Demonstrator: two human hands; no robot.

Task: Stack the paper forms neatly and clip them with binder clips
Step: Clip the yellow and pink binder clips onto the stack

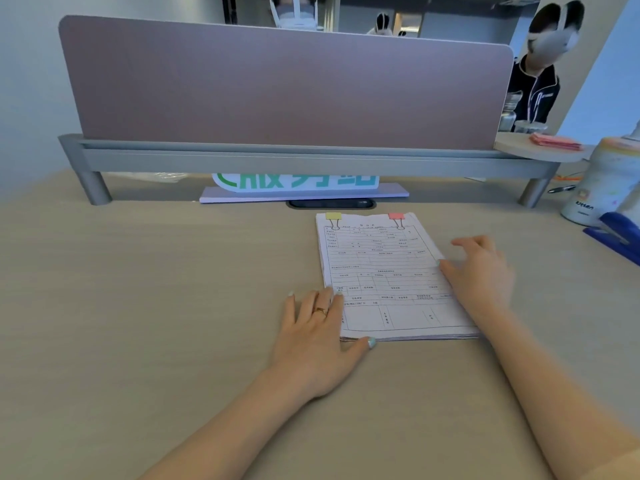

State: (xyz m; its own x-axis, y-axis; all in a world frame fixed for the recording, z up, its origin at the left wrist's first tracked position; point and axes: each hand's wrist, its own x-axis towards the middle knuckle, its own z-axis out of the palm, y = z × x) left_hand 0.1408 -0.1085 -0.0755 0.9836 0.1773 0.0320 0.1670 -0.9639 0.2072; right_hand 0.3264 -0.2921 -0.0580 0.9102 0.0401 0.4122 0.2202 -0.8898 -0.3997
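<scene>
White paper forms [384, 275] lie on the tabletop [156, 289] between both flat, spread hands, long side pointing away. The left hand [318, 327] and right hand [481, 275] touch the edges, holding nothing.

"Kitten" on white cup [596, 188]; form [388, 275] print, green sign [294, 181] characters unreadable
</scene>
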